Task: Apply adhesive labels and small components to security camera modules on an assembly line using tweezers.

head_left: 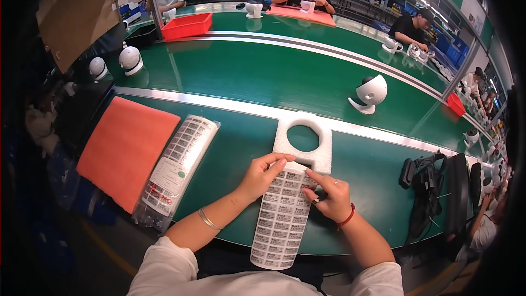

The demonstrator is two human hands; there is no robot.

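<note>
Both hands hold a long white sheet of printed labels [280, 222] by its far end, and the sheet hangs down past the bench edge toward me. My left hand [264, 176] pinches its far left corner between thumb and fingers. On the far right corner, my right hand [330, 196] grips with thumb and forefinger. Just beyond the hands lies a white foam block [325, 142] with a round hole and a notch at its near side. The sheet's far end overlaps the near side of the foam, and I cannot tell whether they touch.
At left lie an orange foam mat [129, 151] and a plastic-wrapped pack of labels [178, 167]. Black straps [427, 192] rest at right. A white camera [372, 93] stands on the green conveyor [246, 71], with further cameras [130, 60] at far left. People work across the line.
</note>
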